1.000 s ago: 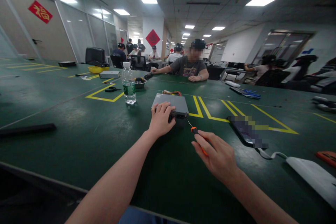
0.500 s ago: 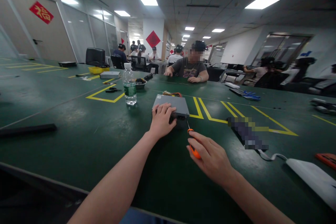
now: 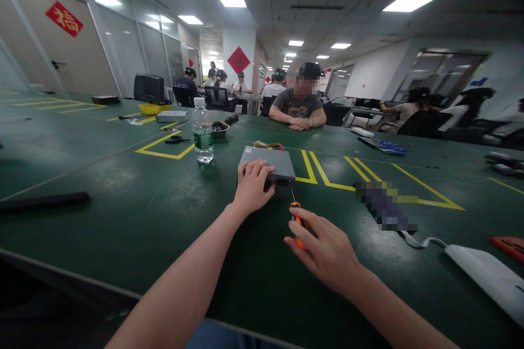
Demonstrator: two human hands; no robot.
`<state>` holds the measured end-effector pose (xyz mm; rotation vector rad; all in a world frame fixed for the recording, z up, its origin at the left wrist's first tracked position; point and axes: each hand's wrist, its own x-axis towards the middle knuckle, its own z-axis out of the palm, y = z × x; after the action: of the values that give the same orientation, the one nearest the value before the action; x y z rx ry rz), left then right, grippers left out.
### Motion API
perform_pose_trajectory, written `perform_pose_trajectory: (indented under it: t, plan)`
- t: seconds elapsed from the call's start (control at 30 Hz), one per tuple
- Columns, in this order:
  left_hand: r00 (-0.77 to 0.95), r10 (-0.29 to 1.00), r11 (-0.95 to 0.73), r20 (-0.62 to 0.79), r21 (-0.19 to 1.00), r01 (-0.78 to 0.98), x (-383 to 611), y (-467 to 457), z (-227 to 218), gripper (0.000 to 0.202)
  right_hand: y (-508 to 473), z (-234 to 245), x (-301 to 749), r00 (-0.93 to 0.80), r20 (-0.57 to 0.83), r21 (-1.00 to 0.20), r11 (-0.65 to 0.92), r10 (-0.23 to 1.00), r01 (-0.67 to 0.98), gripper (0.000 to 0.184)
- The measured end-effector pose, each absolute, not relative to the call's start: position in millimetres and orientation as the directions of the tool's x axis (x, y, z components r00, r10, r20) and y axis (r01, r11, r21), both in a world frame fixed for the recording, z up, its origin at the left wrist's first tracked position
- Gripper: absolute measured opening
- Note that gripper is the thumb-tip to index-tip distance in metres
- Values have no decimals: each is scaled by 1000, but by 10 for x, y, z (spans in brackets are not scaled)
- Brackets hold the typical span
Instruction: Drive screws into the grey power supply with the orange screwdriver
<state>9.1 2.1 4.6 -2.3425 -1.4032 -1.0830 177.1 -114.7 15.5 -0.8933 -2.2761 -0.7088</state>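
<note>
A grey metal computer power supply (image 3: pixel 272 162) lies flat on the green table, its bundle of coloured wires (image 3: pixel 269 145) at the far side. My left hand (image 3: pixel 254 185) grips its near left part, fingers over the top and thumb at the front face. In my right hand (image 3: pixel 323 245) is a screwdriver (image 3: pixel 299 221) with an orange and black handle, held between thumb and fingers in a loosened hold. Its thin shaft points up at the near right corner of the power supply; whether the tip sits in a screw is too small to tell.
A water bottle (image 3: pixel 202 133) stands left of the power supply, with a metal bowl (image 3: pixel 220 130) behind it. A blurred-out device (image 3: pixel 385 206) cabled to a white power bank (image 3: pixel 483 278) lies right. A black bar (image 3: pixel 45 202) lies left. Across the table sits a person (image 3: pixel 298 103).
My right fingers have shifted and loosened on the screwdriver handle, which has turned slightly. The left hand and power supply stay put. The person opposite has brought both hands together.
</note>
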Motion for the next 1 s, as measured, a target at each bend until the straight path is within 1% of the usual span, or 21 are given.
perform_pose_trajectory:
  t: [0.07, 0.1, 0.17, 0.23, 0.33, 0.4, 0.5, 0.6, 0.67, 0.7, 0.77, 0.83, 0.87, 0.93, 1.0]
  plan:
    - [276, 680, -526, 679, 190, 829, 93, 24, 43, 36, -1163, 158, 1763, -626, 640, 242, 656, 446, 715, 21]
    - [276, 679, -527, 680, 190, 829, 94, 25, 42, 37, -1161, 159, 1759, -638, 632, 257, 659, 439, 707, 23]
    - [278, 675, -529, 683, 187, 828, 95, 26, 38, 37, -1137, 160, 1757, -647, 650, 302, 645, 399, 701, 24]
    - [279, 671, -532, 687, 183, 827, 94, 26, 38, 38, -1100, 159, 1773, -620, 697, 313, 625, 360, 715, 21]
    - [281, 672, -533, 685, 184, 826, 93, 20, 46, 38, -1062, 154, 1825, -528, 768, 240, 601, 362, 762, 10]
    - [282, 675, -533, 681, 186, 825, 93, 12, 55, 37, -1070, 149, 1853, -489, 785, 197, 595, 381, 779, 7]
    - [279, 676, -531, 682, 189, 826, 95, 0, 65, 36, -1122, 136, 1836, -516, 753, 205, 599, 408, 774, 8]
    - [280, 675, -532, 683, 187, 826, 98, -5, 63, 35, -1163, 126, 1766, -568, 686, 216, 619, 454, 755, 16]
    - [279, 672, -533, 686, 187, 825, 99, -3, 57, 35, -1158, 129, 1739, -599, 652, 230, 632, 465, 740, 19]
    - [279, 670, -534, 688, 186, 824, 100, 0, 53, 35, -1145, 134, 1743, -609, 651, 246, 633, 454, 734, 20]
    - [278, 668, -536, 690, 187, 823, 100, 7, 45, 35, -1105, 149, 1786, -594, 696, 270, 619, 405, 738, 18]
    - [275, 669, -535, 690, 190, 823, 100, 15, 40, 35, -1062, 165, 1856, -533, 767, 251, 598, 357, 761, 17]
    - [273, 669, -534, 691, 192, 824, 101, 17, 39, 35, -1046, 169, 1887, -503, 789, 228, 592, 353, 773, 17]
    - [271, 668, -534, 693, 193, 823, 102, 20, 38, 35, -1030, 166, 1916, -485, 801, 213, 590, 350, 779, 17]
    - [271, 667, -534, 694, 191, 824, 103, 19, 39, 34, -1036, 150, 1891, -532, 770, 252, 599, 351, 760, 16]
